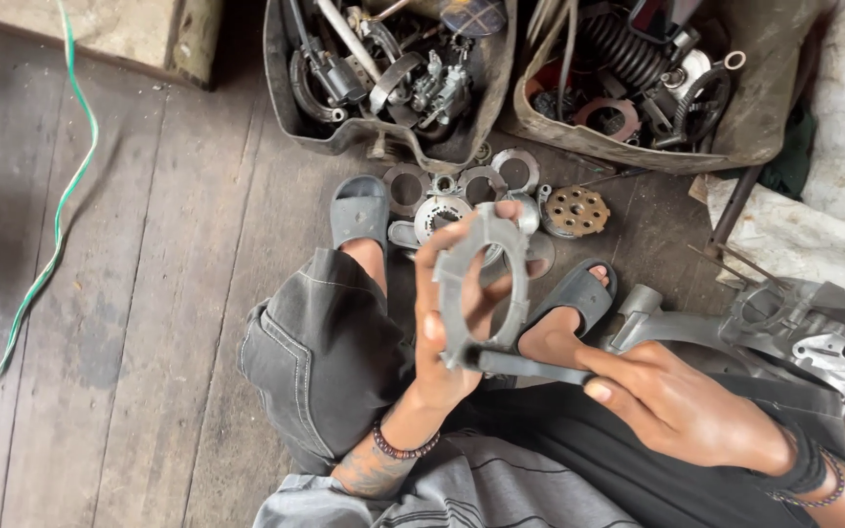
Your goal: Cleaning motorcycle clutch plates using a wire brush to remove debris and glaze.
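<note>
We see our left hand [447, 323] raised over our lap, fingers and thumb closed around a flat grey metal ring plate with notched tabs around its edge [486, 288], held upright so its wide central opening faces us; a fingertip shows through that opening. Our right hand [682, 406] comes in from the near right, clamped on a dark slim metal tool handle [530, 366] whose far end touches the lower edge of the ring plate, just beside the left thumb. A beaded bracelet [405, 450] circles the left wrist, and dark bands [814, 479] sit on the right wrist. Beyond the ring, on the worn wooden plank floor [149, 293], our feet rest in grey rubber sandals [360, 210], and between them lie several loose round metal plates and discs [486, 186], among them a brownish perforated disc [576, 210]. Further away stand two open dark containers crammed with mixed metal parts, springs and cables [393, 78], the second one to the right [647, 88]. A grey cast metal engine casing [794, 332] lies at the right, near our right forearm. A green and white cable [61, 205] trails across the floor at the far left.
</note>
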